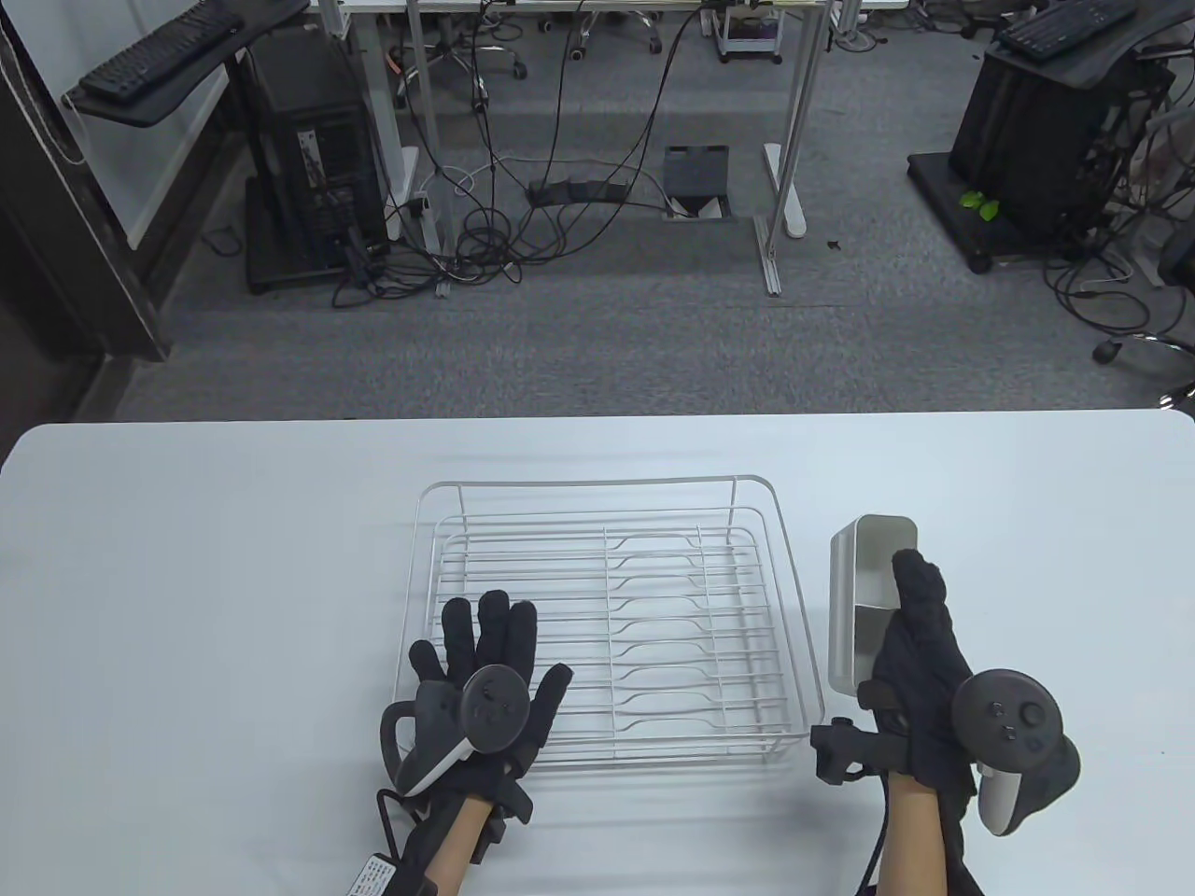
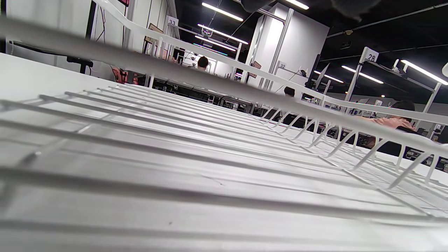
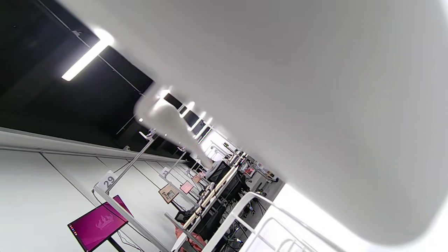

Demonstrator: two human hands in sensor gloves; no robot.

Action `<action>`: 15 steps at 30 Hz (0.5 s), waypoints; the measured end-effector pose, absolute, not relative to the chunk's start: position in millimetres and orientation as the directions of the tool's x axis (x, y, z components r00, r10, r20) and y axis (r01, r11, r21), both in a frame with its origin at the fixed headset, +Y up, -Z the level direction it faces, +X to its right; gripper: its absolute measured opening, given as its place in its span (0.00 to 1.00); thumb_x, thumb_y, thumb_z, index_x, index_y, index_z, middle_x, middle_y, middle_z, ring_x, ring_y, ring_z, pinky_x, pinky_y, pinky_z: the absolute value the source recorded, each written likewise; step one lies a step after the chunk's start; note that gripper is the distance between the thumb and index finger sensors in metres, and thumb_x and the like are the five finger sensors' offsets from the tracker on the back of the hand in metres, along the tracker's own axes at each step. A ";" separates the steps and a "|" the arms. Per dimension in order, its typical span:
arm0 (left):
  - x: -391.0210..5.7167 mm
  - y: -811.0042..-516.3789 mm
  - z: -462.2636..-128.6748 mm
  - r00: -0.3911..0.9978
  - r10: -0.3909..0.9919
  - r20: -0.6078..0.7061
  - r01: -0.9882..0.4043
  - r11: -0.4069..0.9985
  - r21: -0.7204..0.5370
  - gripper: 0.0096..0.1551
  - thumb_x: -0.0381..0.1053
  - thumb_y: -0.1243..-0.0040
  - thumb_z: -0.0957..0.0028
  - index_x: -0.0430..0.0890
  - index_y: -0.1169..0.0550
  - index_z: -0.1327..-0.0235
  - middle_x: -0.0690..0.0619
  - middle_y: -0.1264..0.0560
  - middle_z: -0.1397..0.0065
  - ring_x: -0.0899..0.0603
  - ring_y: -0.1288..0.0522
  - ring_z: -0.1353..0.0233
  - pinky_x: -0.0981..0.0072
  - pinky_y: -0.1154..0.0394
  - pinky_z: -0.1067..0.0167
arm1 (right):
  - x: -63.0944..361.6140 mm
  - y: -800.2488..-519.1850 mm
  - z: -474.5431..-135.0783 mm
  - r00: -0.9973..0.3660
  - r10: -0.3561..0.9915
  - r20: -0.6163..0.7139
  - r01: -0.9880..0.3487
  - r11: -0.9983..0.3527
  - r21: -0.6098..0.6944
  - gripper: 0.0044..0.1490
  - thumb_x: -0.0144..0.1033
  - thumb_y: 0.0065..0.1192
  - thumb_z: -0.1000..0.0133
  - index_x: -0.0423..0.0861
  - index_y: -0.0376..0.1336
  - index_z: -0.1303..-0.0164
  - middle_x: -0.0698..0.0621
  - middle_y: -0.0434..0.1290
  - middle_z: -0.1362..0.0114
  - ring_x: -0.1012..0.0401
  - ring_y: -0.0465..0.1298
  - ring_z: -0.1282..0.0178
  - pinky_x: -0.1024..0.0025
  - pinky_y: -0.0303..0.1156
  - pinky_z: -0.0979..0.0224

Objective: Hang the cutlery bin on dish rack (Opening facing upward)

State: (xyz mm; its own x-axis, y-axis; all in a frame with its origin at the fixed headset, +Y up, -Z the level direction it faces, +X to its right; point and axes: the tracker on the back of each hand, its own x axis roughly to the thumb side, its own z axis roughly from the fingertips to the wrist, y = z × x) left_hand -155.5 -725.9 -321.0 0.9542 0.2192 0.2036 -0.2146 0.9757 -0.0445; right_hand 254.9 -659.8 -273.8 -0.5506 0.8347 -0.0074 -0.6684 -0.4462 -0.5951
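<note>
A white wire dish rack [image 1: 607, 523] sits in the middle of the table. My left hand [image 1: 490, 667] rests flat on the rack's near left corner, fingers spread. The rack's wires [image 2: 217, 140] fill the left wrist view. The white cutlery bin [image 1: 854, 597] is just right of the rack, opening facing up, with a divider inside. My right hand [image 1: 920, 644] grips the bin, one finger reaching over its inner wall. The bin's outer wall [image 3: 297, 105] fills the right wrist view, with a piece of the rack's rim [image 3: 245, 206] below it.
The white table [image 1: 187, 607] has bare surface left of the rack and right of the bin. Beyond its far edge is carpeted floor with cables, desk legs and computer carts.
</note>
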 end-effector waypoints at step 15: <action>-155.6 -726.0 -320.9 0.955 0.219 0.201 -0.215 0.976 -0.044 0.44 0.76 0.71 0.33 0.51 0.52 0.13 0.47 0.59 0.12 0.34 0.64 0.16 0.28 0.62 0.30 | 254.4 -687.5 -288.1 -0.509 0.859 -0.050 -0.714 -0.454 -0.533 0.30 0.25 0.55 0.39 0.59 0.62 0.27 0.42 0.63 0.19 0.42 0.70 0.26 0.45 0.58 0.25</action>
